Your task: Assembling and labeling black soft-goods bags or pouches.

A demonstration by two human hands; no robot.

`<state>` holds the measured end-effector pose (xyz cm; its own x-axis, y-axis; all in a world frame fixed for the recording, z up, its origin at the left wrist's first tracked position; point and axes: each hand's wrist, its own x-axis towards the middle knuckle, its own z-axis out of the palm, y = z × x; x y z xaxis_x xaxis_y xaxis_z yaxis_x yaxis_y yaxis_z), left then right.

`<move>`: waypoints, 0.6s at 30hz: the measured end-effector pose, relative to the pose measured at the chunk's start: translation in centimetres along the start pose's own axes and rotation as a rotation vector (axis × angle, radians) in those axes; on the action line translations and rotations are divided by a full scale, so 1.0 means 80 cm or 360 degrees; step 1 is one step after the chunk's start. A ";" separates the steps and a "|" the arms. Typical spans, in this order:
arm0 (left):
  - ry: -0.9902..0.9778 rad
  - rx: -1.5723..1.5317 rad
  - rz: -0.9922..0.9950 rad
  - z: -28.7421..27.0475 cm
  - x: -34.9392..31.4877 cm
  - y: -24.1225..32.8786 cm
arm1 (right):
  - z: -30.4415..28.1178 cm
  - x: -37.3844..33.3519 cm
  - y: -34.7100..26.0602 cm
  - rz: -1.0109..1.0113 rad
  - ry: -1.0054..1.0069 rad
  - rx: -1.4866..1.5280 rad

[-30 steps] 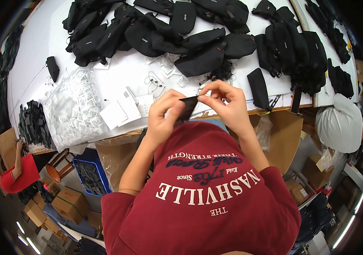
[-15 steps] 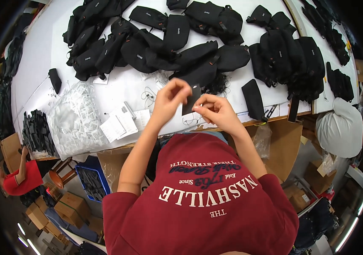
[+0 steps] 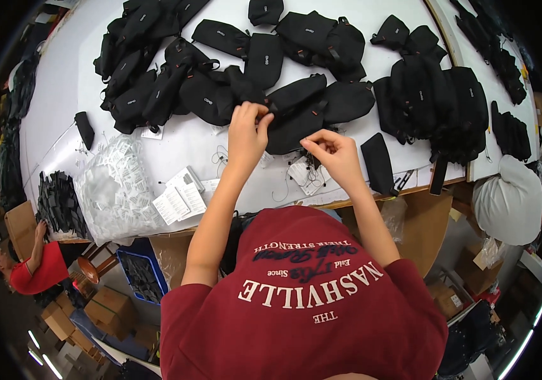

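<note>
My left hand [image 3: 247, 134] is closed, its thumb and fingers pinching at the left end of a black fabric pouch [image 3: 295, 132] near the table's front. My right hand [image 3: 333, 157] is at the pouch's lower right edge, thumb and forefinger pressed together. What it pinches is too small to make out. Just below the right hand lie a white printed tag [image 3: 308, 177] and thin dark strings, partly behind the fingers. Another black pouch [image 3: 377, 163] lies to the right of this hand. White printed cards [image 3: 181, 197] are stacked left of my left forearm.
Many black pouches [image 3: 207, 98] are heaped across the white table [image 3: 372, 63]. A clear bag of white labels [image 3: 116, 190] and a bundle of black strips [image 3: 60, 204] lie at the left. A phone [image 3: 438, 175] rests at the front edge. Another person [image 3: 39, 269] is at far left.
My hands have moved apart: the left reaches farther forward onto the pouch, the right shifts slightly right. A white tag now shows below the right hand, where a dark piece lay before.
</note>
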<state>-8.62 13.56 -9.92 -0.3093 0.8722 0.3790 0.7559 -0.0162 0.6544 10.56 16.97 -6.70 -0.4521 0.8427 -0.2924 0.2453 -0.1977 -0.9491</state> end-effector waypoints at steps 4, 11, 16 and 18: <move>-0.0321 -0.0610 -0.0584 -0.044 -0.027 0.032 | 0.027 0.007 -0.016 -0.0157 0.0043 -0.0305; -0.0465 -0.1243 -0.1264 -0.081 -0.075 0.026 | 0.064 -0.018 -0.024 -0.0378 -0.0131 -0.0759; -0.0488 -0.1086 -0.1178 -0.088 -0.102 0.013 | 0.080 -0.032 -0.011 -0.0562 -0.0174 -0.0826; -0.0350 -0.0832 -0.0857 -0.088 -0.112 0.012 | 0.087 -0.035 -0.005 -0.0627 -0.0160 -0.0857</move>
<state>-9.20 2.24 -8.07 -0.3938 0.9013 -0.1807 0.1471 0.2559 0.9555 5.78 11.19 -6.27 -0.6666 0.7448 0.0297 0.4271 0.4143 -0.8037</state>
